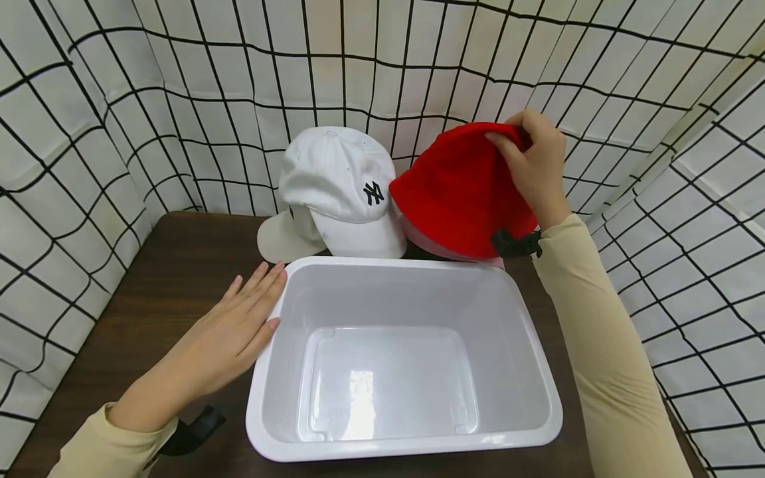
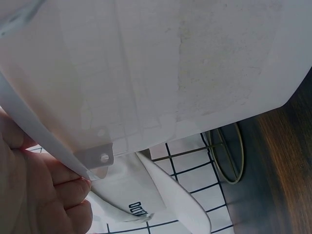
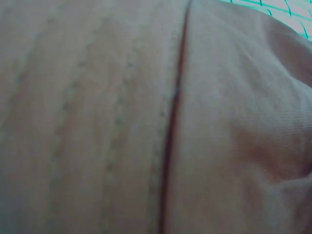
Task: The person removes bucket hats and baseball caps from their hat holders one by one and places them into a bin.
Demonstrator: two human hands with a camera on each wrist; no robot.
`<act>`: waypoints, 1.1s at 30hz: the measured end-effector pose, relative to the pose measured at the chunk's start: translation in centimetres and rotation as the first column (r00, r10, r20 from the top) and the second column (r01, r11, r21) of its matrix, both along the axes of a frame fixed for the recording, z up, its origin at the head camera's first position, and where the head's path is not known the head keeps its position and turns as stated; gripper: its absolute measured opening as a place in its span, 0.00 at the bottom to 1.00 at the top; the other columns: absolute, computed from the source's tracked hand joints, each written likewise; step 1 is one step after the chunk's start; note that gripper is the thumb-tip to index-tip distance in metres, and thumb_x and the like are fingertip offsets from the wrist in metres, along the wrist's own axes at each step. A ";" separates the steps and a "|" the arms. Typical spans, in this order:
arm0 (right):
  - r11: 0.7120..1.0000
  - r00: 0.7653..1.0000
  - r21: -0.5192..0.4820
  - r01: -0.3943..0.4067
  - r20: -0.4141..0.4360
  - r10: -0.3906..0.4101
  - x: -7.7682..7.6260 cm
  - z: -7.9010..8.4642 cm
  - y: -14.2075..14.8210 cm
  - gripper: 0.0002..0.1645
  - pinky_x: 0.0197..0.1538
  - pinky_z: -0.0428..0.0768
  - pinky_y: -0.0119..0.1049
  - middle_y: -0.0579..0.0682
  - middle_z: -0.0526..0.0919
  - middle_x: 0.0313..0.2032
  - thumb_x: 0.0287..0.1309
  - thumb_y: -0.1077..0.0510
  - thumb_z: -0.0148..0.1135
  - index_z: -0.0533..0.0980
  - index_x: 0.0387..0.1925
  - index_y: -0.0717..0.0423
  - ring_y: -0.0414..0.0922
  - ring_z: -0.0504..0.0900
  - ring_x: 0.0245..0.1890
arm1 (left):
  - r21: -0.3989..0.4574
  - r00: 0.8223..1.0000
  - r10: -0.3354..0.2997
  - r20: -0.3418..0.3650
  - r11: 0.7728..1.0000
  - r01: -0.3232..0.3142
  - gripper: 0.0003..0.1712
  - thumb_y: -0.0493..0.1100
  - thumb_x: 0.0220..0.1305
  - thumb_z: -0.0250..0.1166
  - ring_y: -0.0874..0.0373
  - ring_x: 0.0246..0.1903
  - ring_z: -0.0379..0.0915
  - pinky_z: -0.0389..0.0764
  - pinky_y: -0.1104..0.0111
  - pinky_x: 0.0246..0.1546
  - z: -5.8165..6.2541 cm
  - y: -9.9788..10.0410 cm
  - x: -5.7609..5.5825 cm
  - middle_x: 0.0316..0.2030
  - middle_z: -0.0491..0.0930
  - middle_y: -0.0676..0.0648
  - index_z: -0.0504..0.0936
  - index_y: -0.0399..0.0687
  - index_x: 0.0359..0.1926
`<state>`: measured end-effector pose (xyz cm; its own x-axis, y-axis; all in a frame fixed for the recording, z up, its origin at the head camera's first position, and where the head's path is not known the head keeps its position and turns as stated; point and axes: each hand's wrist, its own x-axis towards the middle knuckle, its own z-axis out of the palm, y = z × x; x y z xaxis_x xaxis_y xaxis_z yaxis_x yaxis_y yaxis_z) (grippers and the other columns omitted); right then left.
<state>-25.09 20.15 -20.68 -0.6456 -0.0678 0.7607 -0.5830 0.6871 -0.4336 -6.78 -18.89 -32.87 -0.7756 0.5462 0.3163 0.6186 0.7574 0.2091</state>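
A red bucket hat (image 1: 457,192) leans at the back right, its top pinched between the thumb and fingers of my right hand (image 1: 534,156). Pink fabric (image 1: 427,240) shows under its lower edge; stitched pinkish cloth (image 3: 112,122) fills the right wrist view up close. My left hand (image 1: 230,332) lies with straight fingers along the left rim of a white plastic basin (image 1: 406,450), which has nothing in it. Behind the basin stands a white baseball cap (image 1: 337,172) with a black logo, beside the red hat.
A second, cream-coloured brim (image 1: 287,238) pokes out at the white cap's left. Black wire grid panels (image 1: 323,79) backed with white sheeting surround the dark wooden table (image 1: 131,318) at the back and both sides.
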 end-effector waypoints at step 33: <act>0.953 0.963 0.183 -0.243 0.165 0.214 7.2 0.8 -1.1 0.05 0.29 0.72 0.22 0.52 0.79 0.28 0.53 0.65 0.67 0.80 0.30 0.64 0.39 0.71 0.26 | 0.010 1.000 0.006 0.012 1.000 -0.006 0.33 0.45 0.72 0.47 0.45 0.71 0.39 0.36 0.59 0.70 0.0 0.2 -0.1 0.71 0.49 0.37 0.50 0.34 0.71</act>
